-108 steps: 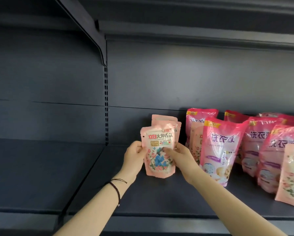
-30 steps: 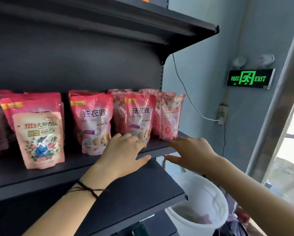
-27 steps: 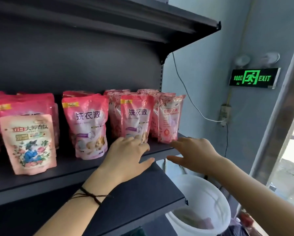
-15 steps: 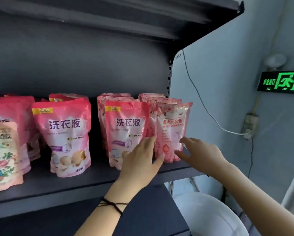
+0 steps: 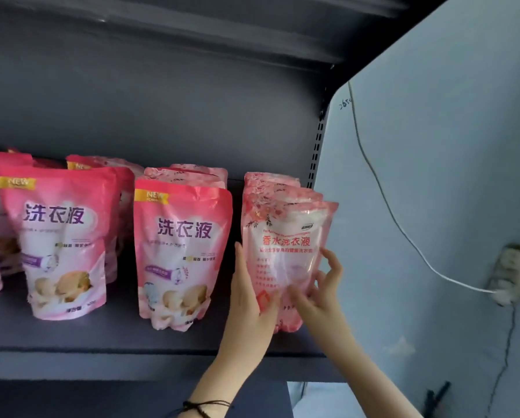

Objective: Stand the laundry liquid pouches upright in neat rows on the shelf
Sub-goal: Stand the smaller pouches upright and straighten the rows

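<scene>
A pale pink, half-clear pouch (image 5: 285, 248) stands upright at the right end of the dark shelf (image 5: 117, 339), at the front of its row. My left hand (image 5: 249, 309) grips its left side with the thumb across the lower front. My right hand (image 5: 319, 291) clasps its right edge with the fingers spread on the front. More pouches of the same kind (image 5: 270, 182) stand behind it. To the left stand two rows of brighter pink pouches (image 5: 180, 254) (image 5: 62, 248), also upright.
The shelf's perforated upright (image 5: 316, 149) closes the right end, with a pale wall (image 5: 433, 176) beyond it. A white cable (image 5: 388, 206) runs down the wall to a socket (image 5: 509, 273). A dark shelf above (image 5: 192, 22) overhangs the pouches.
Both hands have moved up from the shelf's front edge and closed on the front right pouch. The view has shifted closer and to the right end of the shelf.
</scene>
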### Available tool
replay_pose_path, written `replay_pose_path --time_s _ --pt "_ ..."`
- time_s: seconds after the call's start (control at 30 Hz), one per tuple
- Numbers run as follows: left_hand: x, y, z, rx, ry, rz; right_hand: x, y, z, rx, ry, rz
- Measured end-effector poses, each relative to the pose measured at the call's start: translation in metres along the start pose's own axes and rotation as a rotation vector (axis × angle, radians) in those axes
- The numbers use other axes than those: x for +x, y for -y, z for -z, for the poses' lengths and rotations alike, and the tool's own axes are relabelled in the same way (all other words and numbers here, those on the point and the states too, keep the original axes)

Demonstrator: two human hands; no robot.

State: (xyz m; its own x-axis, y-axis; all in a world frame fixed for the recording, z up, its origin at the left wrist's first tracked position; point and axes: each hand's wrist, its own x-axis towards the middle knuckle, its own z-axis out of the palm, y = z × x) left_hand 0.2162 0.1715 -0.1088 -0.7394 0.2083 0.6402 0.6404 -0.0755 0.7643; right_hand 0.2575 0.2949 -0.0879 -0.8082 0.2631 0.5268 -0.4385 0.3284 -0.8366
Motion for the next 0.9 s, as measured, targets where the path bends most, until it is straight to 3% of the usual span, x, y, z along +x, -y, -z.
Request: replay_pose_path --time_s 0.2,0.9 --pt "0.007 0.009 0.006 -0.01 0.143 0.04 0.006 -0.014 0.009 0.0 0.168 0.137" --pt "0.01 0.0 0.015 0.197 0.134 0.107 0.012 -0.025 0.024 0.015 0.185 0.125"
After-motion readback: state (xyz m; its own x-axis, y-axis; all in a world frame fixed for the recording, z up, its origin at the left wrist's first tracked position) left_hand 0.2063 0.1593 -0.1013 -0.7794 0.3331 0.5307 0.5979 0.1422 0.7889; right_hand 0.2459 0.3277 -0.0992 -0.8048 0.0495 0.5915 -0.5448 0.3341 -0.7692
